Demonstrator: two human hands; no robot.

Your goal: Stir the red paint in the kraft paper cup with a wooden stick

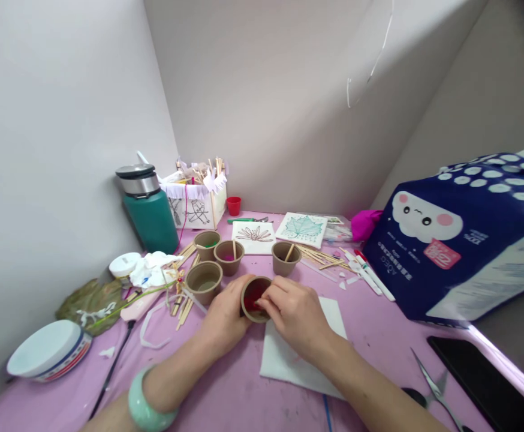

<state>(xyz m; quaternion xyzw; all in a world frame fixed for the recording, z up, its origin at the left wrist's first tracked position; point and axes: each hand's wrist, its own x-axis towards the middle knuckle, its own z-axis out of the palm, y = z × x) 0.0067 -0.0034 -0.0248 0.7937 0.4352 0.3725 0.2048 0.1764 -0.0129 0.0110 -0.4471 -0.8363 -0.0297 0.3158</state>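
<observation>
A small brown cup with red liquid inside is tilted toward me, and my left hand is wrapped round its left side. My right hand reaches over the cup's rim with its fingers pinched together. Whatever those fingers pinch is too hidden to name. Under my right forearm lies a white sheet with a faint pink mark. Close by stand more brown cups: one with pink liquid and a stick, one with green, an olive-toned one, and one with a stick at the right.
A teal bottle, a white bowl and a dried leaf line the left. Two drawn-on white sheets, a flower and a leaf print, lie behind. Scissors, a black phone and a blue package sit right.
</observation>
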